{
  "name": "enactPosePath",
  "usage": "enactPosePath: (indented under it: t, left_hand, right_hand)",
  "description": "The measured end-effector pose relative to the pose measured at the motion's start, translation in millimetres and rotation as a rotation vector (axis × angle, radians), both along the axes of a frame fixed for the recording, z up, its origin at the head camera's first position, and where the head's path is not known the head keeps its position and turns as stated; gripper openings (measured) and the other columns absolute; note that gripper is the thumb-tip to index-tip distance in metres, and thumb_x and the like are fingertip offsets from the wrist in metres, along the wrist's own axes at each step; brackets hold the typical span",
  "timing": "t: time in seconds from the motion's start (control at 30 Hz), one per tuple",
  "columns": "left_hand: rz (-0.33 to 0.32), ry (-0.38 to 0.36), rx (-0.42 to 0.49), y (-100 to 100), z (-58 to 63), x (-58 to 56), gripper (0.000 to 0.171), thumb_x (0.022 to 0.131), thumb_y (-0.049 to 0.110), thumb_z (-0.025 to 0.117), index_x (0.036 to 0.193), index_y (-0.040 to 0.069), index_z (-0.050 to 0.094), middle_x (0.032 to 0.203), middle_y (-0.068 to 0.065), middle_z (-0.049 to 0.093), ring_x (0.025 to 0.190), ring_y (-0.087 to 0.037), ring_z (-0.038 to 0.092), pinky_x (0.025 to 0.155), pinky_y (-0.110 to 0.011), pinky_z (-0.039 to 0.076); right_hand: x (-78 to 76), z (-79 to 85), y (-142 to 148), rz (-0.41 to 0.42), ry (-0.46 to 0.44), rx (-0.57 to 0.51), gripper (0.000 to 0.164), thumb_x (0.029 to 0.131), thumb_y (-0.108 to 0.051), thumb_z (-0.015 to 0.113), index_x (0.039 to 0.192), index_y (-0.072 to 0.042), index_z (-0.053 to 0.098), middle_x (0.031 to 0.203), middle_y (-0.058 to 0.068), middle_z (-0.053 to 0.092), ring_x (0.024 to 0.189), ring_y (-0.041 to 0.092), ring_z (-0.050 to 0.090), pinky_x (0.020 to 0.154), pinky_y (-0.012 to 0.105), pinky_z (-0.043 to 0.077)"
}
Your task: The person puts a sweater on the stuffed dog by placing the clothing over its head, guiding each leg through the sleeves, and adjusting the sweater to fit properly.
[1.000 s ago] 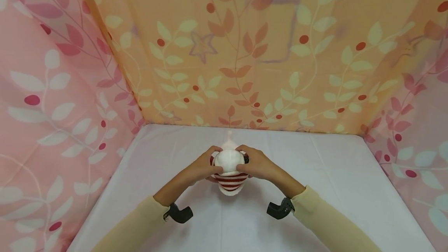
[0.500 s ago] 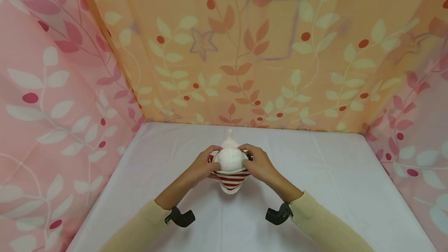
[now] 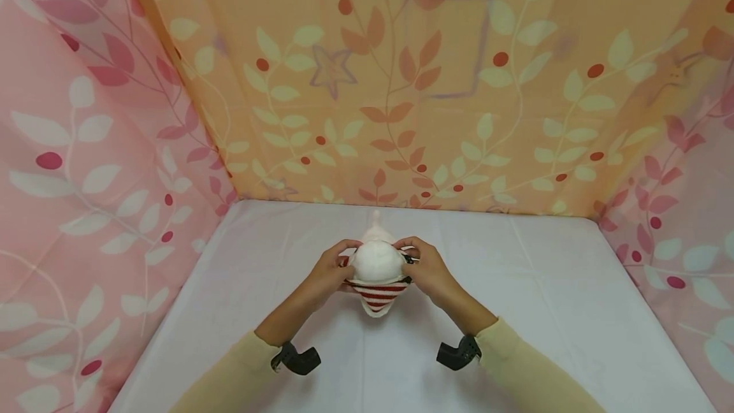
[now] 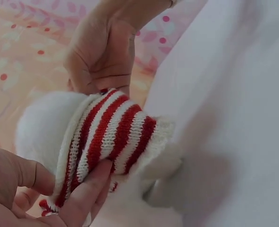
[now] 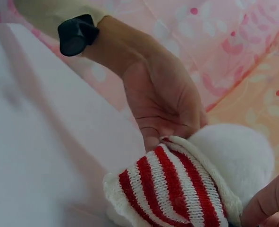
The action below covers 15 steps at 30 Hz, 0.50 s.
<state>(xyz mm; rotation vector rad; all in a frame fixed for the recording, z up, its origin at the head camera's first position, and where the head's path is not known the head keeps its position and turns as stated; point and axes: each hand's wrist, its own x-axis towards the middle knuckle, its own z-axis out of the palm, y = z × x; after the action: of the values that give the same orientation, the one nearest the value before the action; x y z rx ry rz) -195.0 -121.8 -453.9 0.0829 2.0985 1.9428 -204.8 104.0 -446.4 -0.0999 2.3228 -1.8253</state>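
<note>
A white plush toy (image 3: 375, 261) with a round, fluffy end lies between the two hands. Around it sits a red-and-white striped knitted garment (image 4: 113, 130) with a cream edge. My left hand (image 3: 322, 276) pinches the garment's edge on the left, thumb on the near side. On the opposite side my right hand (image 3: 430, 273) holds the same edge, its thumb beside the white fluff. In the left wrist view, pale plush parts (image 4: 163, 163) show below the knit. A pinkish-white part (image 3: 376, 228) sticks out on the far side. The fingers behind the toy are partly hidden.
The toy is above a white-covered table (image 3: 516, 311). An orange leaf-patterned curtain (image 3: 367, 81) stands along the back edge, with pink patterned cloth (image 3: 103, 209) at the sides. Black wrist mounts (image 3: 298, 359) jut inward from the cuffs.
Both hands have moved slightly apart, with the thumbs further out to the sides. The garment's edge is stretched wider, and more of the white fluffy end shows.
</note>
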Motion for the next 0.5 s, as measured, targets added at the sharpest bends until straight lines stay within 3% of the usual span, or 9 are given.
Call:
enactPosePath:
  t: [0.23,0.5]
  left_hand:
    - [-0.019,-0.038,0.116,-6.9,-15.2,-4.4,0.054,0.086,-0.01,0.057,0.137,0.007,0.054,0.114,-0.016,0.066,0.089,-0.023,0.066,0.065,-0.033,0.059]
    - [-0.024,-0.111,0.318,-5.0,-31.9,-11.0,0.053,0.088,-0.014,0.057,0.139,0.003,0.05,0.105,-0.006,0.07,0.079,-0.016,0.065,0.067,-0.03,0.057]
  right_hand:
    - [-6.1,-9.0,10.4,0.035,-0.149,-0.228,0.051,0.079,0.015,0.06,0.127,-0.001,0.059,0.126,0.02,0.066,0.101,0.026,0.065,0.075,0.036,0.056]
    - [-12.6,-23.7,18.5,0.067,-0.272,-0.479,0.059,0.082,0.018,0.054,0.139,0.004,0.048,0.117,0.009,0.069,0.095,0.017,0.065,0.073,0.029,0.055]
